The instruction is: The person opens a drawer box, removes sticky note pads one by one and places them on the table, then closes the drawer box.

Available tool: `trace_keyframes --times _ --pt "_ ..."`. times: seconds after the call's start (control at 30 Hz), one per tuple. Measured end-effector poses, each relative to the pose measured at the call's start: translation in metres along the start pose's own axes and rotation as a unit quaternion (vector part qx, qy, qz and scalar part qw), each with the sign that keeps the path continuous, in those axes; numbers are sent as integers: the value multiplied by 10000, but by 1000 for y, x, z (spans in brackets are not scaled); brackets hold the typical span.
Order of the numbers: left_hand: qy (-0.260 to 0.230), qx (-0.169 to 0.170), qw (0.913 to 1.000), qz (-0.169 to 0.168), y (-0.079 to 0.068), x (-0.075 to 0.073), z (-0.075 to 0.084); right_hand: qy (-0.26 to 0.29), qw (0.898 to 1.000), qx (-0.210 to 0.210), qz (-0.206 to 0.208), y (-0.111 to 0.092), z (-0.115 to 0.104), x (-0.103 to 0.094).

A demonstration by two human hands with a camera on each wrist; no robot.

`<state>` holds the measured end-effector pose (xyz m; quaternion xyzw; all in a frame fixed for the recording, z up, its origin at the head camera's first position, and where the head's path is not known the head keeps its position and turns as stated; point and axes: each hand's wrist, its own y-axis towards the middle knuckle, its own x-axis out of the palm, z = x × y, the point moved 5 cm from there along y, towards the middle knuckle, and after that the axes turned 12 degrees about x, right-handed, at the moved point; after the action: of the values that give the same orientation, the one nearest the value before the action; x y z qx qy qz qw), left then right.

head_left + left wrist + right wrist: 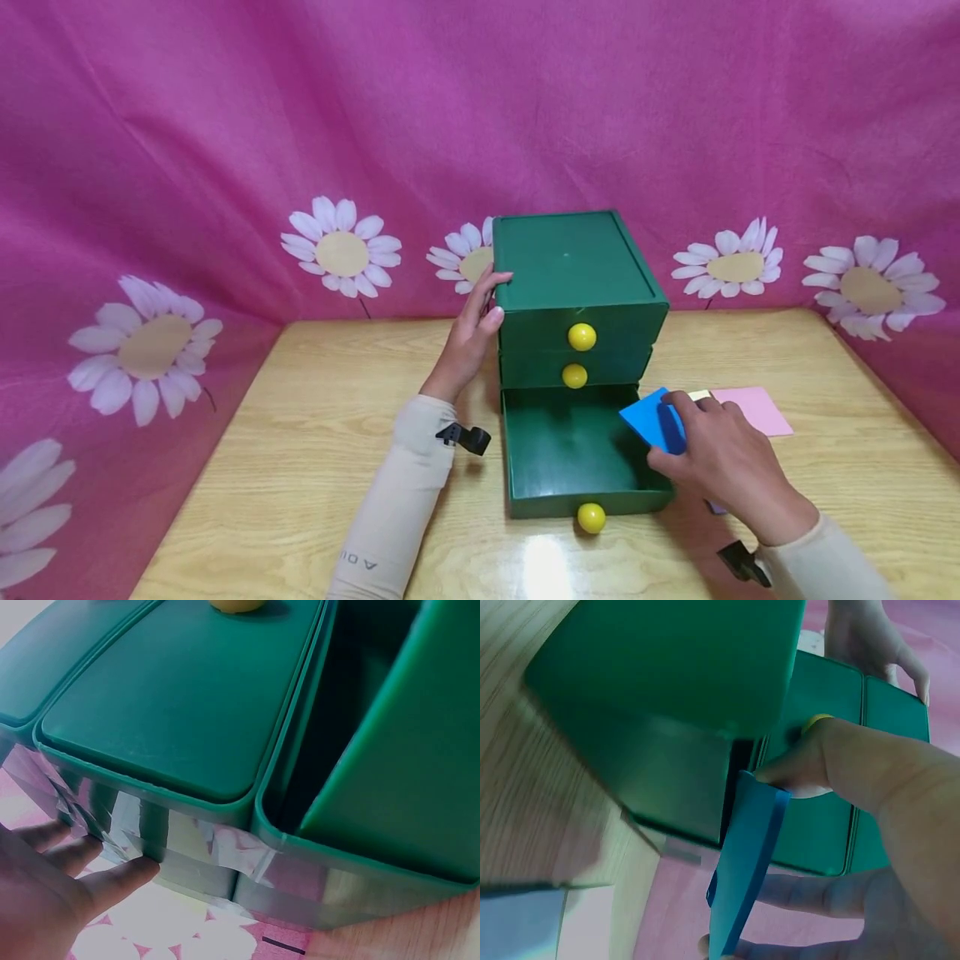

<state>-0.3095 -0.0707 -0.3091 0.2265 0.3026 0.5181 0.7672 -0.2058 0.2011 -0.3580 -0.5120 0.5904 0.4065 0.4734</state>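
Observation:
A green cabinet [573,258] of three drawers with yellow knobs stands on the table. Its bottom drawer [555,506] is pulled out and shows a bare floor, while the upper two are closed. My left hand [468,337] rests against the cabinet's left side, fingers extended, one fingertip at the top edge. Between the thumb and fingers of my right hand [727,454] is a blue sticky note pad [652,421], tilted over the right side of the open drawer. The pad's thickness shows in the right wrist view, with the thumb on one edge and fingers opposite.
To the right of the drawer lie a pink sticky note pad [757,408] and a pale yellow one [699,395], partly behind my right hand. A bluish pad's corner [717,507] peeks out below that hand. A pink flowered cloth [420,125] hangs around the table [337,500].

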Motion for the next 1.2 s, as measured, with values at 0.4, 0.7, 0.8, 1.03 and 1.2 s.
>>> trace_keyframes --times 0.4,0.7,0.8,1.03,1.2 --pt "4 -24 10000 -8 0 0 0 51 9998 175 -42 2 28 1" --pt "-20 -27 10000 0 -1 0 1 144 9995 265 92 3 48 1" --pt "-24 -12 10000 -6 -1 0 1 144 9992 380 32 4 54 1" --pt "-33 39 10000 -6 0 0 1 116 9988 466 67 5 68 -1" --pt "-59 -5 10000 -35 0 1 1 47 9980 626 -43 7 82 -1"
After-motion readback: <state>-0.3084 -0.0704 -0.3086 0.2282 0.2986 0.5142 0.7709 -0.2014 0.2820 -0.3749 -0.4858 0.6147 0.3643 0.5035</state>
